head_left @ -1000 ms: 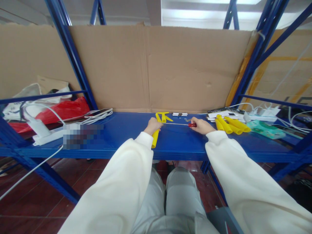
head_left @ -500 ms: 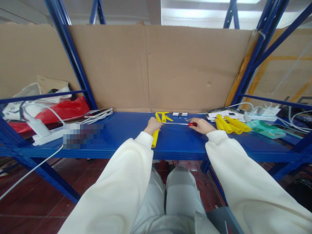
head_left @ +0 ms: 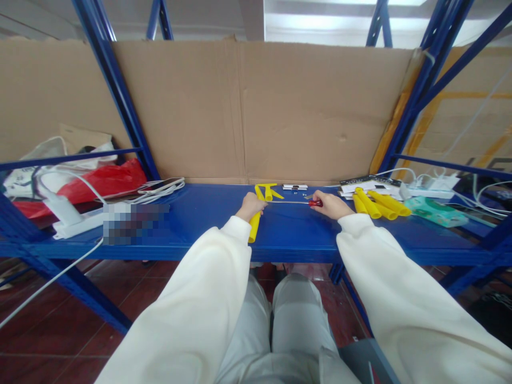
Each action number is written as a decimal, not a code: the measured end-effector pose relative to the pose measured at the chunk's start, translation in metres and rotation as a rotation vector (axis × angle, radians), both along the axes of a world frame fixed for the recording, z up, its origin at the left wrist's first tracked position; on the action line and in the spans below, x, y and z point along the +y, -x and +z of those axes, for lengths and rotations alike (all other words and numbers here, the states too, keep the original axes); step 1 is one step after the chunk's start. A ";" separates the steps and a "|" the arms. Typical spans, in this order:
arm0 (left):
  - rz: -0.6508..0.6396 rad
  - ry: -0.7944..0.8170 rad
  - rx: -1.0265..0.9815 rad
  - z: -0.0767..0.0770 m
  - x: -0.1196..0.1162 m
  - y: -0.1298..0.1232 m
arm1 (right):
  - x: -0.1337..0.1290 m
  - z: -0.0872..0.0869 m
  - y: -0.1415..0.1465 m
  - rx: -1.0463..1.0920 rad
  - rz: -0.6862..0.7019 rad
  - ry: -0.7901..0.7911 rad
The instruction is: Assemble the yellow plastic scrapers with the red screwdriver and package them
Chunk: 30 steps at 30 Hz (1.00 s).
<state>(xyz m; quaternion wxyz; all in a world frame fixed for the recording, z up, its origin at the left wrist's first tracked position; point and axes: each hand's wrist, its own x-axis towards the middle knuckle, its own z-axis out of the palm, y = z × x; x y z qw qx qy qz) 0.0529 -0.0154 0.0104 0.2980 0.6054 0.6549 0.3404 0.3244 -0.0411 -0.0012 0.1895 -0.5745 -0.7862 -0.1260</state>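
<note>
My left hand (head_left: 250,206) is closed round a yellow tubular part (head_left: 253,230), whose lower end points toward the table's front edge. In my right hand (head_left: 330,205) is the red handle of a screwdriver (head_left: 316,203). Its long metal shaft runs left, level with the table, and the tip meets the yellow part beside my left fingers. Just behind my left hand stands another yellow piece (head_left: 269,193) with thin arms. Small metal bits (head_left: 305,194) and a white-and-black item (head_left: 295,187) lie behind the shaft.
Several yellow tubes (head_left: 386,205) lie at the right, beside a green packet (head_left: 436,212) and papers (head_left: 370,184). At the left are a white power strip (head_left: 78,225), a phone with cable (head_left: 162,185) and a red bag (head_left: 108,180). Cardboard (head_left: 240,112) closes the back.
The screwdriver's red handle looks slightly turned in my right hand, whose fingers have shifted a little. My left hand and the yellow part stay in place.
</note>
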 end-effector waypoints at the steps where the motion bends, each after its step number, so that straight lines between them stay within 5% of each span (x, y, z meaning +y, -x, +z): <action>1: -0.003 0.001 -0.001 -0.001 0.001 0.000 | 0.000 0.000 0.000 -0.007 0.001 -0.013; 9: 0.003 0.006 0.012 -0.003 0.005 0.000 | 0.007 -0.006 -0.008 -0.038 0.153 -0.090; 30: 0.019 -0.009 0.003 0.000 0.001 0.000 | 0.008 -0.008 -0.009 -0.028 0.136 -0.036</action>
